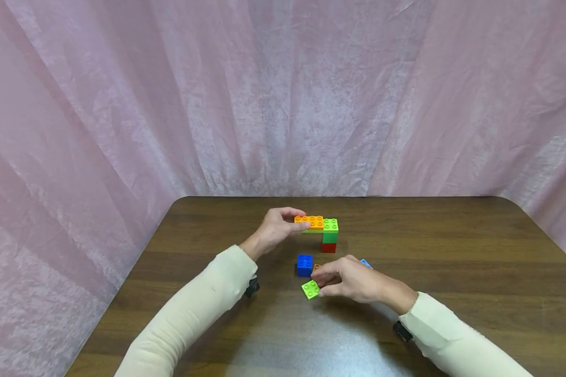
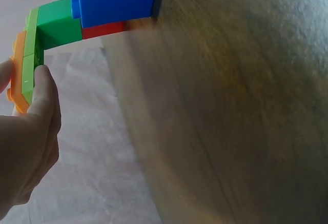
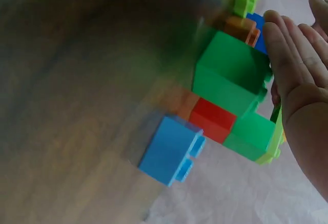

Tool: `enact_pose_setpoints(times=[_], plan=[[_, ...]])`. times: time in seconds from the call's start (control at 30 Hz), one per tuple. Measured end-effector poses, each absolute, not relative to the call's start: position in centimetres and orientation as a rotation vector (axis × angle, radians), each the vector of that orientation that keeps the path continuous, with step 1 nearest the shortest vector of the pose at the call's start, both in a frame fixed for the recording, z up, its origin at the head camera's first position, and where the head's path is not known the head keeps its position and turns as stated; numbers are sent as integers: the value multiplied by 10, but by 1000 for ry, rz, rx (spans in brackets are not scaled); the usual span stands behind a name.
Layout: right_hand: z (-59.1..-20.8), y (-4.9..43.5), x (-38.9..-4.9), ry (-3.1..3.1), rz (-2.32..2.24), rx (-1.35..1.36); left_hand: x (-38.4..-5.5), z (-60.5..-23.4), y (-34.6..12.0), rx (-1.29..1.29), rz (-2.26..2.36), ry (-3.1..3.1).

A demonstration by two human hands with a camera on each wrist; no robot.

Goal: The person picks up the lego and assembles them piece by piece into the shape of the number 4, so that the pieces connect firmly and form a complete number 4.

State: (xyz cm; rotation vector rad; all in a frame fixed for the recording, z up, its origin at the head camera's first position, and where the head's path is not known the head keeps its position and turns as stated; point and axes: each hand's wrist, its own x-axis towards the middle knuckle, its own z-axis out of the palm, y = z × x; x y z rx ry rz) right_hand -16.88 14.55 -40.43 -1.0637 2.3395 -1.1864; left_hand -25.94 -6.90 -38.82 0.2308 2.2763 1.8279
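My left hand (image 1: 275, 229) pinches an orange brick (image 1: 314, 222) joined over lime green pieces (image 1: 330, 224). They jut sideways from a stack with a green brick (image 1: 329, 238) above a red brick (image 1: 329, 247). In the left wrist view, the thumb is on the orange side and a finger is against the lime underside. My right hand (image 1: 351, 280) hovers low over loose bricks, its fingers extended and apparently holding nothing. A small lime brick (image 1: 310, 289) lies by its thumb. Under the hand, the right wrist view shows a larger green brick (image 3: 230, 75).
A dark blue brick (image 1: 304, 265) stands in front of the stack. Beside it is a small orange brick (image 3: 240, 29), mostly hidden in the head view. A light blue brick (image 3: 170, 149) lies beyond the right hand. Pink curtain (image 1: 283, 104) hangs behind the wooden table (image 1: 453, 241).
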Motion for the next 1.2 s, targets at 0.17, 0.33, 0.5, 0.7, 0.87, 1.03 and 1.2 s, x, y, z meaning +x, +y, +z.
enact_pose_setpoints(times=[0.17,0.33,0.5,0.7,0.87,1.03,1.2], plan=[[-408,142,-168,2373,-1113,-1092,-259,-389,-68,177,1875,2227],[-408,140,-169,2398,-1054,-1099,-260,-389,-68,162,1891,2199],[-410,139,-169,2443,-1006,-1098,-259,-388,-67,158,1879,2204],[-414,137,-171,2478,-939,-1096,-259,-388,-67,155,1882,2199],[-416,133,-174,2508,-879,-1134,-259,-389,-67,161,1902,2176],[-416,129,-177,2533,-787,-1196,-260,-390,-69,154,1907,2172],[-412,131,-177,2530,-760,-1240,-261,-390,-69,152,1892,2171]])
